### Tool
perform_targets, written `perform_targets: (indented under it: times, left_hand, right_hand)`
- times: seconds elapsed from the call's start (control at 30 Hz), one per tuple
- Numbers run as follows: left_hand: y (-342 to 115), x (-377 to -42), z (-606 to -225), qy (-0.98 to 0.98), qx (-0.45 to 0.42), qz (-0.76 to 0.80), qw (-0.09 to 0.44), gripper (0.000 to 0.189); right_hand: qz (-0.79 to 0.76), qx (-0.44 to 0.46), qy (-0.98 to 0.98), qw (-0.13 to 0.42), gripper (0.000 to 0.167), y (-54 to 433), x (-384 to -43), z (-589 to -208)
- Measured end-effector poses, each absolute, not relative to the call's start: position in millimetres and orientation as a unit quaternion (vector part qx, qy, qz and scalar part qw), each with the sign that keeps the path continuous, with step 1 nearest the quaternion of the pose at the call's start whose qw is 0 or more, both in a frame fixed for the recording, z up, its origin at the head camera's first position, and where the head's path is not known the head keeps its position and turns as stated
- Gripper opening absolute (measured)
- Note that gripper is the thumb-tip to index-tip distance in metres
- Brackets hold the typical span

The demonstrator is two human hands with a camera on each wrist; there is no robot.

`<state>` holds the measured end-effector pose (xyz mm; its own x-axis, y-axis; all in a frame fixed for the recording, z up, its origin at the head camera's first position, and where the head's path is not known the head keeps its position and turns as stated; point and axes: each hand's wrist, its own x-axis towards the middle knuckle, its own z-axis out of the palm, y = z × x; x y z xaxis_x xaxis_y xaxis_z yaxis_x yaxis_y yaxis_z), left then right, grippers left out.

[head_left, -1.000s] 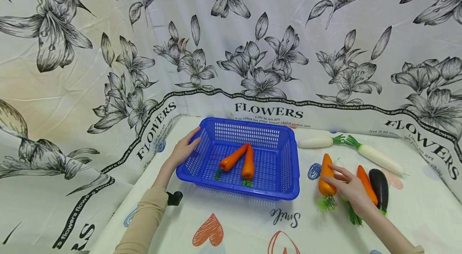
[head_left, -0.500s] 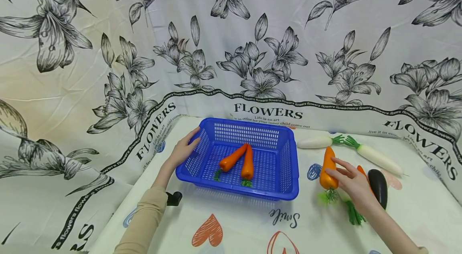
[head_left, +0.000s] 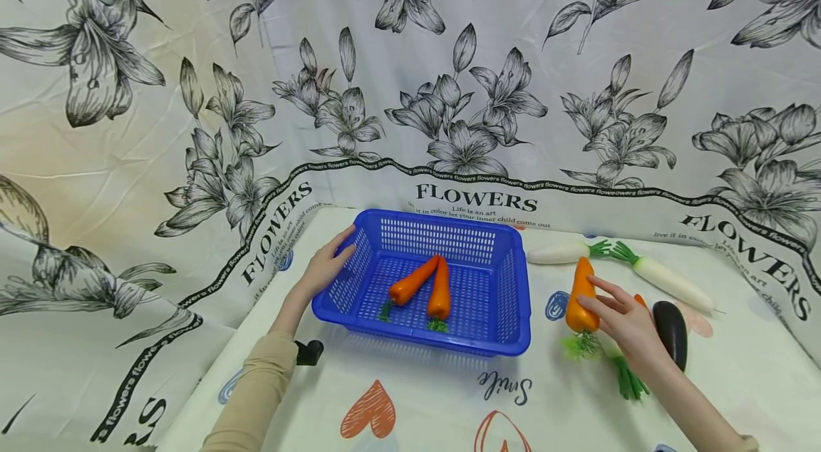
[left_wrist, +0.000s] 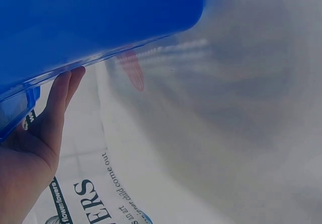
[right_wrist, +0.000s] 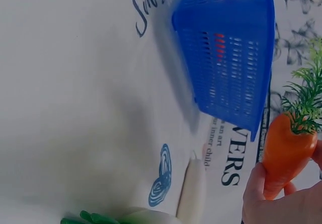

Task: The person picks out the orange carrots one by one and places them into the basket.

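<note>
My right hand [head_left: 631, 327] pinches an orange carrot [head_left: 580, 297] between thumb and fingers, its pointed end away from me. In the right wrist view that carrot [right_wrist: 284, 151] shows its feathery green top, raised above the tablecloth. A blue plastic basket [head_left: 420, 346] stands left of it, with two carrots [head_left: 440, 291] lying inside, their tips meeting. My left hand [head_left: 326, 266] holds the basket's left rim; in the left wrist view its fingers [left_wrist: 59, 95] reach up to the blue edge, and their tips are partly hidden.
An eggplant [head_left: 670, 334] lies right of my right hand. Another carrot [head_left: 640, 301] and a radish's green leaves [head_left: 630, 377] show partly beneath that hand. Two white radishes [head_left: 670, 283] lie behind, leaves meeting. Flower-print cloth [head_left: 474, 117] rises behind the table.
My right hand has lifted the carrot slightly and moved a little away from me, covering more of the carrot lying beneath. The left hand and basket have stayed in place.
</note>
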<state>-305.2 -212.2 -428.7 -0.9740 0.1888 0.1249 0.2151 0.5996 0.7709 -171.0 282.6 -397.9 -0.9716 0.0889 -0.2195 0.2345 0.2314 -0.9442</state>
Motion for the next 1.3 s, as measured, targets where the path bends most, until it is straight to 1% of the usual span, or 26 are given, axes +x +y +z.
perform_targets:
  times: [0.2, 0.67, 1.03, 1.3]
  left_hand:
    - [-212.4, -305.9, -428.6, -0.893, -0.113, -0.435, 0.014, 0.054]
    - [-212.0, -304.0, -427.5, -0.892, -0.114, -0.436, 0.018, 0.053]
    - [-213.1, -303.5, -427.4, -0.892, -0.119, -0.437, 0.017, 0.054]
    - [-212.7, -304.3, -428.3, -0.89, -0.117, -0.44, 0.014, 0.054]
  right_hand:
    - [-0.611, 0.093, 0.784, 0.059, 0.073, 275.5, -172.1, -397.1]
    - [-0.651, 0.117, 0.748, 0.064, 0.077, 250.4, -177.9, -388.8]
    - [-0.666, 0.112, 0.734, 0.075, 0.072, 230.7, -182.9, -383.7]
    - [-0.695, 0.112, 0.707, 0.068, 0.07, 221.6, -185.6, -382.2]
